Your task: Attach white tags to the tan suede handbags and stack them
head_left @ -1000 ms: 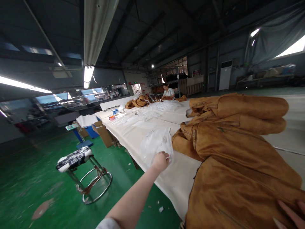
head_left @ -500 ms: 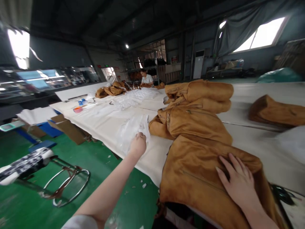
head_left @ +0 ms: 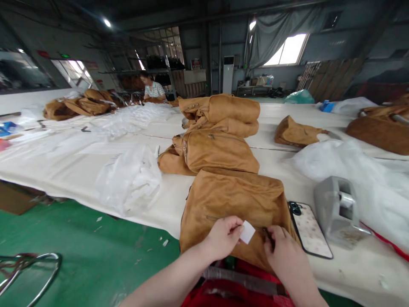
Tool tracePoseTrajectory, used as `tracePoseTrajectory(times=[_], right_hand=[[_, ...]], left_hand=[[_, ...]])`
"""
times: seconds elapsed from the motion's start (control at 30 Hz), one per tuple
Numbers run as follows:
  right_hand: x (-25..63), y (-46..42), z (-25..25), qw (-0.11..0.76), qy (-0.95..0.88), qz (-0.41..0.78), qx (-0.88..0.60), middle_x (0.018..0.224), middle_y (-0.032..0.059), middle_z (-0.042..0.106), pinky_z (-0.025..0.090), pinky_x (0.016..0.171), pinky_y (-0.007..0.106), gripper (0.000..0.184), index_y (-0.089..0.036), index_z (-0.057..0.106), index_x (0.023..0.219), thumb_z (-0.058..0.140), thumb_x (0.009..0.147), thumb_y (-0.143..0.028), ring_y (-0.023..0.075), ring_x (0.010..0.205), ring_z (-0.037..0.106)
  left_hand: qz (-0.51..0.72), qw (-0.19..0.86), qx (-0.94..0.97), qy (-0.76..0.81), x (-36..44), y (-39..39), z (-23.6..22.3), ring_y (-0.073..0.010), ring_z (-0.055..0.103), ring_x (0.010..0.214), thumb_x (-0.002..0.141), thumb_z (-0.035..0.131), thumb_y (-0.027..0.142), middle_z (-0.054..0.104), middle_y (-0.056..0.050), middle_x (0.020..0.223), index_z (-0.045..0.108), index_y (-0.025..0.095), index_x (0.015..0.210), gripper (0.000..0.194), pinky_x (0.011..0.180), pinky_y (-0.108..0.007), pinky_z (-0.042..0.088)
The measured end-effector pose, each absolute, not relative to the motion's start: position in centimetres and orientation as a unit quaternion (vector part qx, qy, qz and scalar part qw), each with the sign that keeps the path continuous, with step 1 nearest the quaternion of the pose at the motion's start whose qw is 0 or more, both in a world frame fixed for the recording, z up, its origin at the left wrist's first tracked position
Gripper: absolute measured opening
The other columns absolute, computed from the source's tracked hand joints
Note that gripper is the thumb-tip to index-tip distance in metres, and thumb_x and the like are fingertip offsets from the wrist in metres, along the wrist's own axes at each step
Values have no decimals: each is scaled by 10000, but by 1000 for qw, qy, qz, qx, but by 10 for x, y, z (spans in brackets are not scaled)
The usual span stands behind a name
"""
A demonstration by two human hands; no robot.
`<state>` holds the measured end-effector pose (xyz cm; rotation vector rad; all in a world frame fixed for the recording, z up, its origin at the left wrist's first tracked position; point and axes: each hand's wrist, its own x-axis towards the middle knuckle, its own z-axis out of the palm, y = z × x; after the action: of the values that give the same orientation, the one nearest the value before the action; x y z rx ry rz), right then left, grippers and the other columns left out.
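A folded tan suede jacket point(head_left: 233, 200) lies at the near edge of the long white table point(head_left: 79, 170). My left hand point(head_left: 223, 236) pinches a small white tag point(head_left: 247, 232) over the jacket's front zipper. My right hand point(head_left: 284, 256) is closed on the dark zipper pull point(head_left: 268, 236) just right of the tag. More folded tan jackets point(head_left: 220, 128) are stacked behind it. A heap of clear plastic bags point(head_left: 131, 179) lies to the left, away from both hands.
A phone point(head_left: 309, 230) and a grey tape dispenser point(head_left: 338, 211) sit right of the jacket, with crumpled plastic point(head_left: 351, 170) behind. Another person point(head_left: 153, 88) works at the table's far end beside more jackets point(head_left: 79, 106). A stool ring point(head_left: 28, 273) stands on the green floor.
My left hand left the plastic bags and came back to the near jacket holding a white tag. My right hand went from flat on the jacket to gripping the zipper pull. View swung right.
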<state>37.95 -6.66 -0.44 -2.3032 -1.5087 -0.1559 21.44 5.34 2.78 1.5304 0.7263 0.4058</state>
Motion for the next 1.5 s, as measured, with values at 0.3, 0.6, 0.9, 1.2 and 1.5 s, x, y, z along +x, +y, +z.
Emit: tracePoseTrajectory(times=[0.3,0.6,0.9,1.2,1.5], right_hand=[[384,-73,-7,211,-566,-73,-794,873,83,693,462,624,330,174,-201,547,919,383,970,-230,219,707,674],[363,-65,-3,341,-558,-9,-756,885,82,712,491,664,329,267,-192,579,952,355,1003,-327,222,740,688],[361,-78,-6,358,-557,17,-749,886,72,729,496,674,327,292,-200,616,950,399,991,-390,231,768,703],[355,-79,-14,362,-546,40,-754,1006,107,744,553,745,364,303,-175,675,1049,428,945,-317,249,829,716],[364,-85,-3,468,-414,273,-731,748,53,731,567,565,285,381,-199,702,979,478,894,-495,192,574,677]], left_hand=[[145,644,662,355,225,60,9,-131,681,627,837,489,218,669,-1,727,604,169,861,128,581,-208,506],[133,626,689,342,227,57,11,-151,677,664,814,504,245,686,-8,726,645,174,819,158,625,-234,527],[177,526,751,359,243,29,17,-163,655,700,756,476,147,730,-19,772,704,179,790,233,658,-231,508],[243,557,698,377,249,15,7,-163,633,701,868,493,298,704,-35,759,692,168,792,250,687,-247,512],[255,631,611,404,254,17,-3,-152,652,665,822,595,341,699,-32,720,643,158,786,193,644,-243,521]])
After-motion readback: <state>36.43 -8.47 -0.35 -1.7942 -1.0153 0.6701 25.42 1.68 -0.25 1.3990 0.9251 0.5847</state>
